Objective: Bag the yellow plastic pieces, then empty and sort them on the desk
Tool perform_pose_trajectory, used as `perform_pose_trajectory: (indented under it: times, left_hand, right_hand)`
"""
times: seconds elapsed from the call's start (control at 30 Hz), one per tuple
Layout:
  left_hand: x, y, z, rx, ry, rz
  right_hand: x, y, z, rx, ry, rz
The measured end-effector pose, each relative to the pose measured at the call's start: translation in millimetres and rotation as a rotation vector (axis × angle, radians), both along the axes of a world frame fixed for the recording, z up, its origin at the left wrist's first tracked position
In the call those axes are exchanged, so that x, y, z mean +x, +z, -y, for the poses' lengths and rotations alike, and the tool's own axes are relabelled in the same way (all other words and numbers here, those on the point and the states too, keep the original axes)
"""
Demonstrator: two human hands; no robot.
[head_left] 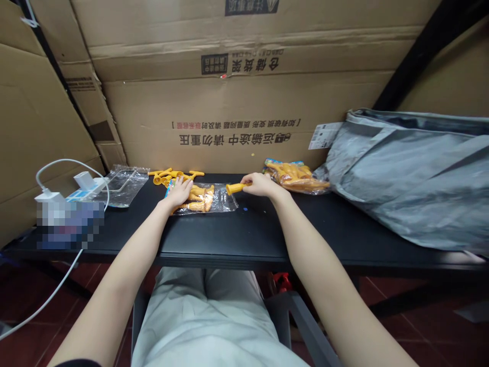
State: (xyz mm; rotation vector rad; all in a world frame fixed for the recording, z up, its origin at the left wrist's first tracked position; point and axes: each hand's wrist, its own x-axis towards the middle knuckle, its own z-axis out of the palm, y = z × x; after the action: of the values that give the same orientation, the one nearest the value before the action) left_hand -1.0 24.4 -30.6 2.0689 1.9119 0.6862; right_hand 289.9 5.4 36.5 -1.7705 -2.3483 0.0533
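Note:
My left hand [179,192] lies flat with fingers spread on a clear plastic bag [219,199] that holds several yellow plastic pieces [201,198]. My right hand [259,184] is closed around one yellow plastic piece [234,188], holding it just above the bag's right end. More loose yellow pieces [171,176] lie on the black table [248,234] behind my left hand. A second sealed bag of yellow pieces [294,177] rests right of my right hand.
An empty clear bag [122,183] lies at the left, beside a white charger and cable [82,179] on a power strip. A large grey plastic sack [412,178] fills the table's right side. Cardboard boxes [244,102] wall the back.

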Motion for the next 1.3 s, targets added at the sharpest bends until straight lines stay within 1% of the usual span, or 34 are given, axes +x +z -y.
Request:
perform_pose_trajectory:
  times: [0.07, 0.13, 0.23, 0.33, 0.47, 0.53, 0.63, 0.73, 0.9, 1.0, 1.1, 1.2, 1.3]
  left_hand:
    - [0, 0.6, 1, -0.004, -0.004, 0.006]
    - [0, 0.8, 1, 0.005, -0.008, 0.01]
    - [0, 1.1, 2, 0.009, -0.006, 0.002]
    - [0, 2.0, 3, -0.001, -0.001, -0.018]
    - [1, 3.1, 4, -0.016, -0.01, -0.028]
    - [2, 3.5, 4, -0.018, -0.003, -0.031]
    - [2, 4.8, 6, -0.015, 0.009, -0.037]
    - [3, 6.7, 7, -0.026, 0.016, -0.044]
    - [3, 7.3, 7, -0.034, 0.027, -0.037]
    - [1, 4.7, 4, -0.017, 0.024, -0.004]
    - [-1, 0.9, 0, 0.0, -0.006, 0.06]
    - [-3, -2.5, -4, 0.009, -0.029, 0.112]
    - [-3, -3.7, -5, 0.005, -0.03, 0.127]
  right_hand:
    - [-5, 0.0, 4, -0.087, 0.035, 0.035]
    - [-13, -3.1, 7, -0.124, 0.082, 0.057]
    - [-26, -9.2, 11, -0.115, 0.17, 0.048]
    - [-34, -11.3, 13, -0.065, 0.218, 0.015]
    - [-32, -10.4, 11, -0.019, 0.257, -0.122]
    - [-31, -13.0, 9, -0.016, 0.288, -0.206]
    - [-36, -22.8, 6, -0.041, 0.376, -0.3]
    - [-43, -34.8, 3, -0.045, 0.459, -0.339]
    - [-46, -46.8, -3, 0.0, 0.467, -0.384]
    - [-46, -50.9, -8, -0.014, 0.427, -0.515]
    - [-50, -54.4, -10, -0.026, 0.383, -0.631]
    - [-55, -56.2, -8, -0.082, 0.472, -0.662]
    - [-58, -56.6, -6, -0.126, 0.565, -0.625]
